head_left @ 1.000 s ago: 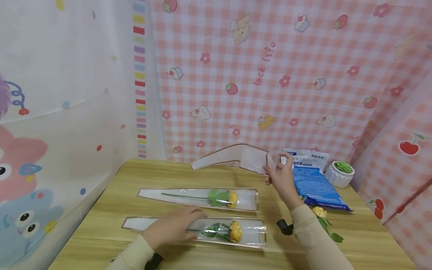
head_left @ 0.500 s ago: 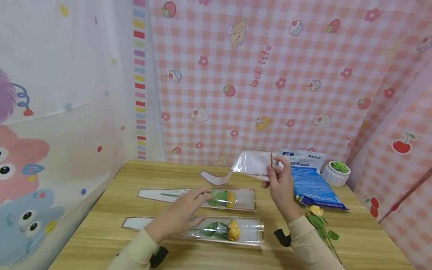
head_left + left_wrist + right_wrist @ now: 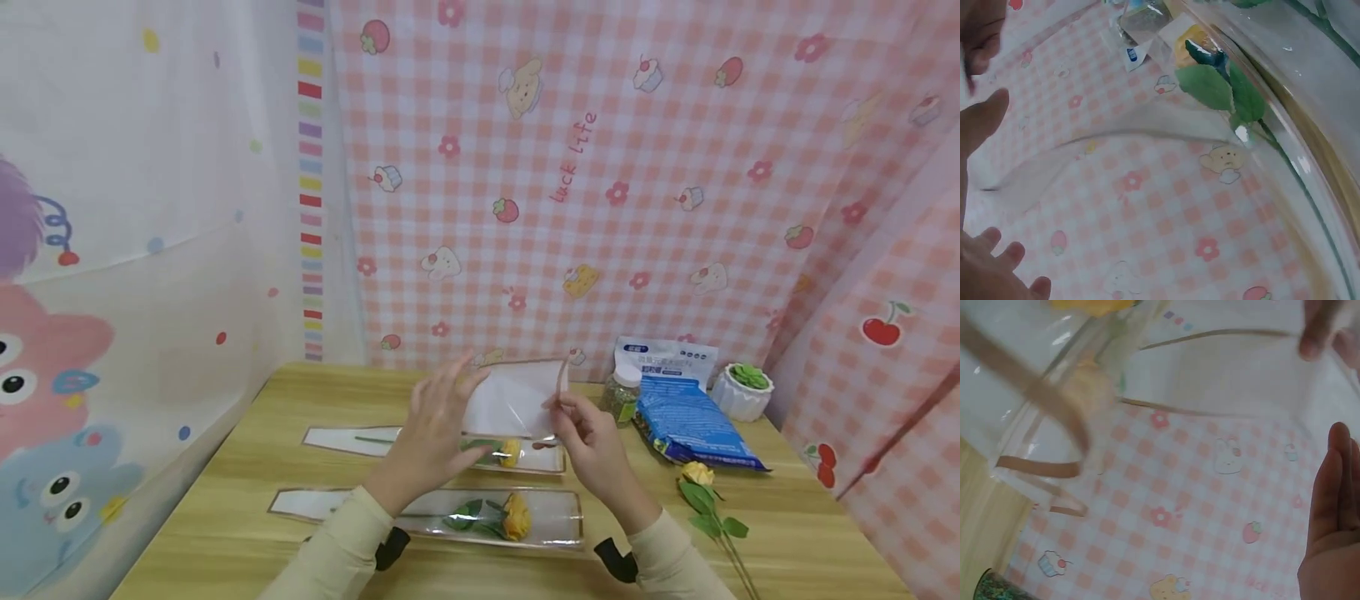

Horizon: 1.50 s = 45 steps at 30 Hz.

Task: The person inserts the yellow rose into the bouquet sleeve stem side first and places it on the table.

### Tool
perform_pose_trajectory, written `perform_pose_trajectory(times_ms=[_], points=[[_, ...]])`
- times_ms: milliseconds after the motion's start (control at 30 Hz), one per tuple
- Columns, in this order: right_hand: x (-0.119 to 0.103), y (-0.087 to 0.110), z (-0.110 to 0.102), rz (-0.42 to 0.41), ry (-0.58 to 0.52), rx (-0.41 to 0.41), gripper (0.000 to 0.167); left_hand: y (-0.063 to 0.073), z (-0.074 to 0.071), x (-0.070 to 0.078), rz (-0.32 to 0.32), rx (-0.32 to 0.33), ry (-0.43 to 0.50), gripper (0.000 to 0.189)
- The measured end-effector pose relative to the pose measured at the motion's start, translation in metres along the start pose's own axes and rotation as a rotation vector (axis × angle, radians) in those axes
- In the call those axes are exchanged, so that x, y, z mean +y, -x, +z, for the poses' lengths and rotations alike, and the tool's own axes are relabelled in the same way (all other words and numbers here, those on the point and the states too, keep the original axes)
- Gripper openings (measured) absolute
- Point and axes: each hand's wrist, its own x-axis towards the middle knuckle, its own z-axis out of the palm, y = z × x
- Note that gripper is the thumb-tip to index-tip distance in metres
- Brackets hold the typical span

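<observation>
My right hand (image 3: 596, 450) pinches the brown-trimmed wide end of a clear flower sleeve (image 3: 517, 396), lifted above the table. In the right wrist view the sleeve (image 3: 1222, 375) looks flat, with no flower inside. My left hand (image 3: 435, 442) is raised at the sleeve's left side, fingers extended and spread, gripping nothing. Below lie two more sleeves, each holding a yellow rose: the far one (image 3: 345, 437) is partly covered by the left hand and the lifted sleeve, and the near one (image 3: 551, 512) lies in front. A loose yellow rose (image 3: 699, 475) lies to the right.
At the back right of the wooden table (image 3: 810, 533) are a jar (image 3: 621, 400) with a white lid, a blue bag (image 3: 693, 417), a white pouch (image 3: 671, 354) and a potted succulent (image 3: 744, 392). A pink checked curtain (image 3: 465, 183) hangs behind.
My right hand has brought the lifted sleeve left and toward me, uncovering the jar. The left hand has risen off the near sleeve and moved right, up to the lifted sleeve.
</observation>
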Motion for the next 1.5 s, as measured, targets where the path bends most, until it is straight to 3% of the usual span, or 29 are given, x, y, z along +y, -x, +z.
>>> perform_pose_trajectory(times_ms=[133,267,367,467,600,800,933,1067,1200,1300,1367,1500], points=[[-0.014,0.003,-0.003,-0.038,-0.008,-0.07,0.023,0.003,0.003,-0.004,-0.026,-0.026,0.176,0.118],[-0.025,0.003,-0.011,-0.019,-0.114,-0.138,0.02,0.007,0.002,-0.007,0.001,-0.035,0.309,0.12],[-0.03,0.005,-0.018,0.021,-0.132,-0.147,0.022,0.008,-0.001,-0.009,0.061,-0.031,0.249,0.115],[-0.032,0.006,-0.025,0.078,-0.23,-0.162,0.037,0.005,-0.003,-0.009,0.116,-0.026,0.155,0.109],[-0.03,0.007,-0.032,0.158,-0.315,-0.196,0.049,0.002,-0.007,-0.004,0.139,-0.051,0.069,0.104],[-0.029,0.011,-0.036,0.297,-0.131,-0.254,0.029,0.001,-0.013,0.005,0.165,-0.094,0.008,0.098],[-0.032,0.01,-0.032,0.345,-0.011,-0.291,0.027,0.001,-0.015,0.009,0.188,-0.107,-0.025,0.102],[-0.033,0.008,-0.029,0.277,0.072,-0.298,0.022,0.002,-0.017,0.007,0.202,-0.12,-0.069,0.105],[-0.028,0.006,-0.032,0.111,0.197,-0.249,0.022,0.005,-0.022,-0.001,0.192,-0.127,-0.125,0.108],[-0.024,0.005,-0.036,0.041,0.249,-0.219,0.025,0.008,-0.027,-0.01,0.165,-0.142,-0.147,0.109],[-0.022,0.006,-0.037,0.068,0.25,-0.206,0.025,0.01,-0.031,-0.016,0.153,-0.157,-0.158,0.106],[-0.02,0.009,-0.038,0.226,0.224,-0.243,0.027,0.013,-0.037,-0.023,0.131,-0.219,-0.187,0.101]])
